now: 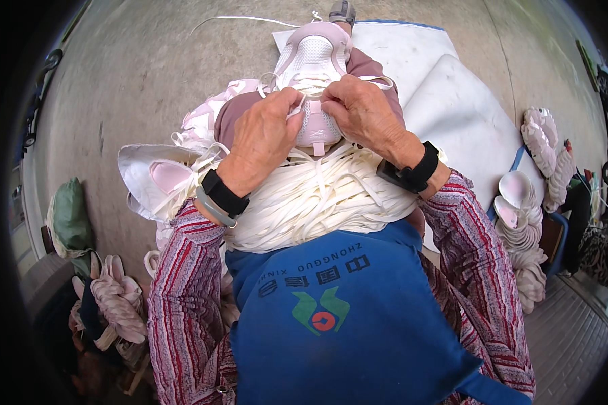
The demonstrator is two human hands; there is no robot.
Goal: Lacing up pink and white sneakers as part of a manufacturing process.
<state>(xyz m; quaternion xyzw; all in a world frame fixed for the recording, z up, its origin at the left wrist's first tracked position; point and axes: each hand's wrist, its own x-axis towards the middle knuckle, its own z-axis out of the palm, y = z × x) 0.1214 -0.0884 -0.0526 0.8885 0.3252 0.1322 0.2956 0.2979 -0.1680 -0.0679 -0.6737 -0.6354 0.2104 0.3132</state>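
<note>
A pink and white mesh shoe upper [312,55] lies across my lap with its toe pointing away from me. Cream shoelace [311,82] runs through its far eyelets, and its loose parts loop out to both sides. My left hand [267,131] is closed at the left eyelet edge, pinching a bit of lace. On the opposite edge, beside the tongue, my right hand [368,116] has thumb and forefinger pressed together; the fingers hide what lies between them. Just below the upper, a thick bundle of cream laces [331,199] rests over my blue apron [344,297].
More pink and white uppers [162,179] lie left of my lap. Stacked uppers [520,216] stand at the right, with others [118,300] at lower left near a green sack [74,212]. A white sheet [466,115] covers concrete floor at the right.
</note>
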